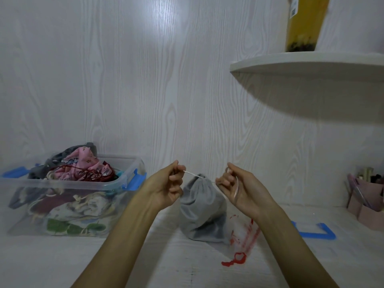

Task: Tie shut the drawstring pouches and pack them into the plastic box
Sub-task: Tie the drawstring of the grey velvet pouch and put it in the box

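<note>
A grey drawstring pouch (202,206) stands upright on the white table, its mouth gathered at the top. My left hand (166,188) pinches one end of the pale drawstring (190,173) to the pouch's left. My right hand (239,188) pinches the other end to its right, with a loop of cord hanging over the palm. The cord runs taut between both hands across the pouch's neck. The clear plastic box (68,183) with blue clips sits at the left, holding several fabric pouches; a pink one (83,165) rises above the rim.
A white pouch with red print and a red drawstring (243,240) lies just right of the grey one. The box lid with a blue rim (315,231) lies flat at the right. A pink desk organiser (367,204) stands at the far right. A shelf (307,63) juts out overhead.
</note>
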